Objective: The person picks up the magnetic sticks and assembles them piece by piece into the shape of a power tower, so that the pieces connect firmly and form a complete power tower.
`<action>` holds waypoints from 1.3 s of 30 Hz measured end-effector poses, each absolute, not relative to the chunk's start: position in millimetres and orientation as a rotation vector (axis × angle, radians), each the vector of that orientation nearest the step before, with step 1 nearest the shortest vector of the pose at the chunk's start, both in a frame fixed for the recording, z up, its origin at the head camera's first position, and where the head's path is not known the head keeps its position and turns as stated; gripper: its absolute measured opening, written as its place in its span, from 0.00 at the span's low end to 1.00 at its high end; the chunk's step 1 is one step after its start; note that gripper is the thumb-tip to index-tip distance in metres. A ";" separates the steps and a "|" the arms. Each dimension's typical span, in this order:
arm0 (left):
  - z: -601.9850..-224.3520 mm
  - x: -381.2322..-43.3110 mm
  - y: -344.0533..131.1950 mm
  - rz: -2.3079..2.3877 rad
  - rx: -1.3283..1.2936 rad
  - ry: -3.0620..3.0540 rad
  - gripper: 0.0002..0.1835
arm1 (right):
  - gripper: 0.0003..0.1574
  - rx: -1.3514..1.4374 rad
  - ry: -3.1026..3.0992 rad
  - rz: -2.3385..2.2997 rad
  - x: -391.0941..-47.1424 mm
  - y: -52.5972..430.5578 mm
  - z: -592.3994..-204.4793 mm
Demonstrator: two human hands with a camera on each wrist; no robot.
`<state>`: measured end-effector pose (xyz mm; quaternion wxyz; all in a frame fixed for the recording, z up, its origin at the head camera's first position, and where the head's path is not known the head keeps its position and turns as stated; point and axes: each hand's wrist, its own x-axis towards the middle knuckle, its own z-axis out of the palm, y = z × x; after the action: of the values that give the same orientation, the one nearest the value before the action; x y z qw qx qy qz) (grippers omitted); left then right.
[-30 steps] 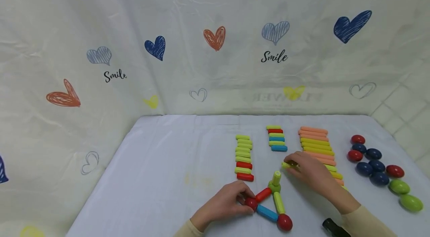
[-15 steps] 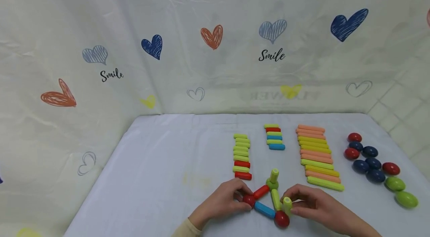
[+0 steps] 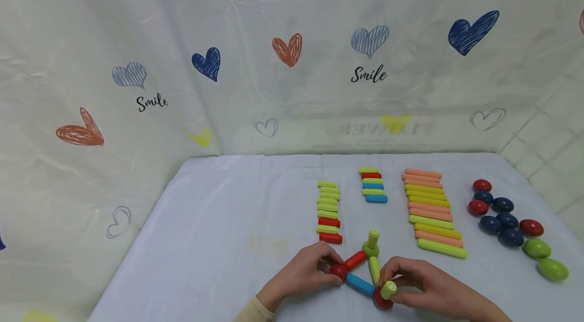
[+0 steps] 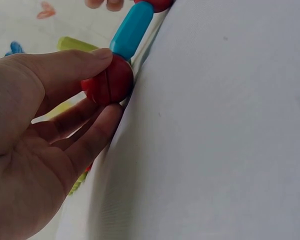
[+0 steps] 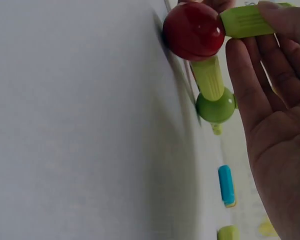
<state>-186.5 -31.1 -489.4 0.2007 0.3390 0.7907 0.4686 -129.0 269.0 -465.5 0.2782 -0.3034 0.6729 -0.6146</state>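
A triangle of short rods and balls lies on the table. My left hand (image 3: 310, 274) grips its left red ball (image 4: 110, 85) between thumb and fingers. From that ball a blue rod (image 3: 360, 285) runs to the near red ball (image 5: 194, 31), and a red rod (image 3: 355, 260) runs to the green ball (image 3: 370, 249). A lime rod (image 3: 374, 270) forms the third side. Another lime rod (image 3: 373, 237) stands upright on the green ball. My right hand (image 3: 426, 286) pinches a short lime rod (image 5: 247, 21), its lower end against the top of the near red ball.
Short lime and red rods (image 3: 328, 208) lie in a column behind the triangle, with a smaller stack (image 3: 374, 186) farther back. Longer orange, yellow and lime rods (image 3: 429, 205) lie right of these. Dark blue balls (image 3: 510, 237), red and green ones sit at the far right.
My right hand has brought the short lime rod from near the long rods toward me and set it upright against the near red ball. My left hand keeps its grip on the left red ball.
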 end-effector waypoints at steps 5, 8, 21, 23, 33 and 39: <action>-489.8 -186.5 -31.6 1.317 0.947 2.203 0.15 | 0.19 -0.869 1.763 -1.688 -132.1 272.0 -472.3; -489.6 -186.6 -31.4 1.315 0.940 2.205 0.15 | 0.21 -0.925 1.747 -1.665 -135.6 275.8 -473.8; -487.0 -188.3 -33.6 1.262 1.085 2.217 0.15 | 0.22 -0.375 2.768 -1.208 -193.7 277.2 -436.9; -486.1 -189.1 -35.1 1.225 1.164 2.238 0.15 | 0.23 -0.379 2.897 -1.085 -201.8 271.6 -438.1; -485.6 -190.8 -37.1 1.237 1.145 2.172 0.17 | 0.30 -0.527 3.099 -0.544 -220.5 259.2 -455.9; -486.9 -187.3 -32.6 1.263 1.110 2.271 0.15 | 0.36 -0.584 3.140 -0.482 -219.2 256.0 -458.5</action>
<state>-187.3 -32.6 -486.9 0.1573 0.3880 0.7936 0.4415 -219.2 256.0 -458.5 -0.0440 -0.1807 0.9712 -0.1490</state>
